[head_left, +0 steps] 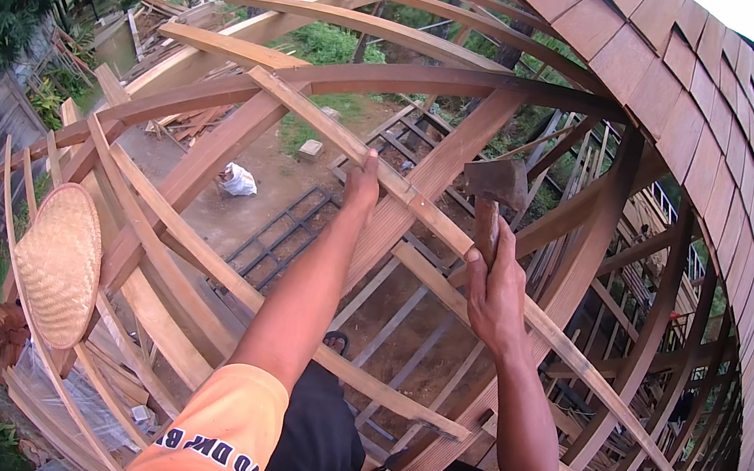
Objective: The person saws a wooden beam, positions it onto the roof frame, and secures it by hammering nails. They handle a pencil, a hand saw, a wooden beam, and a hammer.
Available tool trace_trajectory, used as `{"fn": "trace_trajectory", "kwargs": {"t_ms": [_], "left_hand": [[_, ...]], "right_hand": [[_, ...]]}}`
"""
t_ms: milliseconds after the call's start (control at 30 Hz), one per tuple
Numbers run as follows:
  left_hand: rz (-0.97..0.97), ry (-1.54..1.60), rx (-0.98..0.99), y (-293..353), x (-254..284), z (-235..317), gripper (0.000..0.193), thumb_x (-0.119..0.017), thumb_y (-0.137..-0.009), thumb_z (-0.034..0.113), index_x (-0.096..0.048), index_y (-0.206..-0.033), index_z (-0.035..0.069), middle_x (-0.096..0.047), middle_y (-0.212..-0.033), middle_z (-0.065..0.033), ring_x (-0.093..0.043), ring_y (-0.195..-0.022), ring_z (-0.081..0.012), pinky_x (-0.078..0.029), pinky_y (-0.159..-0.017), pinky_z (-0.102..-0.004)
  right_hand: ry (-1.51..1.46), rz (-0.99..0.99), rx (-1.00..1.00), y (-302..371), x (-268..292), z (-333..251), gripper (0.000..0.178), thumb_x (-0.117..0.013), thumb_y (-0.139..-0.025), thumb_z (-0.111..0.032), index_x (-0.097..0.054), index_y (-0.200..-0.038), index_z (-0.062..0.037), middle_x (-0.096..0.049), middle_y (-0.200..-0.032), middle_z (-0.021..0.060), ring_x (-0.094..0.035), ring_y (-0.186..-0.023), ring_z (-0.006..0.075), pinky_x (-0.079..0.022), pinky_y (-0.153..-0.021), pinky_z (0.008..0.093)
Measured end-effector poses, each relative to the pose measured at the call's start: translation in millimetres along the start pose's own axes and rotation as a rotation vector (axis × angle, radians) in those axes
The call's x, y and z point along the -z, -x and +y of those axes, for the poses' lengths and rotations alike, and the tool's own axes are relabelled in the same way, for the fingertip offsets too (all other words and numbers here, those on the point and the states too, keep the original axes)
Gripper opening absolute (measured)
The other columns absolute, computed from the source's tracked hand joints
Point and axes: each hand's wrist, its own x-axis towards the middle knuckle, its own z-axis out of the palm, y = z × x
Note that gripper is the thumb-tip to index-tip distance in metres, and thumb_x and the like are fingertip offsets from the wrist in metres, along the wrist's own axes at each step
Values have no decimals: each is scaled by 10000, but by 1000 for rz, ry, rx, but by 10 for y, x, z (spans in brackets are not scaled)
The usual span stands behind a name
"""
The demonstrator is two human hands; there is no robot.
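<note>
My left hand (363, 184) is closed around a long, light wooden batten (315, 127), which slants across the dark curved rafter and a thick sloping beam (433, 190). In my right hand (498, 294) is a hatchet (496, 181), gripped by its short wooden handle with the broad, dull metal head up. The hatchet is close to the batten's near right end, and my right thumb lies by that end; whether they touch I cannot tell. Below runs another batten (434, 282), partly hidden behind my right hand.
Overlapping wooden shingles (682, 116) cover the curved roof on the right. A woven conical hat (60, 264) sits among curved battens at left. Far below, through the open frame, are a metal frame (283, 236), a white sack (238, 180) and the dirt ground.
</note>
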Motion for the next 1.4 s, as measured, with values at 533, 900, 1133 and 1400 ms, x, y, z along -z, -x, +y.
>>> {"fn": "trace_trajectory", "kwargs": {"t_ms": [533,900,1133,1400], "left_hand": [[-55,29,-34,96,29,14,799,-493,-986,596,-633,-1133,-177,-648,-1141,-369,-627,-1122,-468,-472,-951,-476],[34,-72,-170,-96,-72,-153,748,-471,-1003,574,-676,-1066,-143,-662,-1065,-371,-631,-1069,-496,-472,-927,-502],[1,-53,-86,-204,-1,-187,780,-449,-1001,598,-656,-1115,-145,-649,-1128,-369,-605,-1131,-495,-463,-964,-491],[108,-13,-206,206,-133,-55,667,-562,-985,513,-563,-1210,-115,-636,-1178,-311,-612,-1115,-450,-462,-963,-478]], "right_hand": [[-175,315,181,-680,-46,-623,333,-539,-1011,-84,-402,-1297,18,-642,-833,215,-687,-751,340,-521,-670,438],[131,-187,10,-680,-469,-380,240,-526,-993,-136,-401,-1069,53,-620,-851,380,-603,-882,568,-449,-757,579],[-355,75,42,-1020,-56,-480,232,-474,-1073,-220,-441,-1174,-13,-583,-751,68,-618,-594,118,-502,-533,304],[-611,-183,-474,501,-187,455,337,-611,-1011,-189,-438,-1229,3,-553,-821,60,-578,-584,147,-492,-514,304]]}}
